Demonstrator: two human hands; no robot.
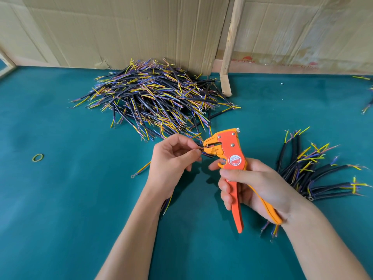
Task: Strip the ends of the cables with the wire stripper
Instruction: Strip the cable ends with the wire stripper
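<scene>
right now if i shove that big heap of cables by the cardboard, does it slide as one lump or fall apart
Probably falls apart: the cable heap is loose, unbundled short pieces crossing every way. Each looks fairly stiff, lying mostly straight, so they'd likely scatter and snag rather than slide together over the green table.

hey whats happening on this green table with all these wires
A person is stripping cable ends. The right hand grips the handles of an orange and yellow wire stripper, while the left hand pinches a thin wire end and feeds it into the tool's head. A large heap of black multicolour-cored cables lies behind on the green felt table, and a smaller bunch of black cables lies to the right.
</scene>
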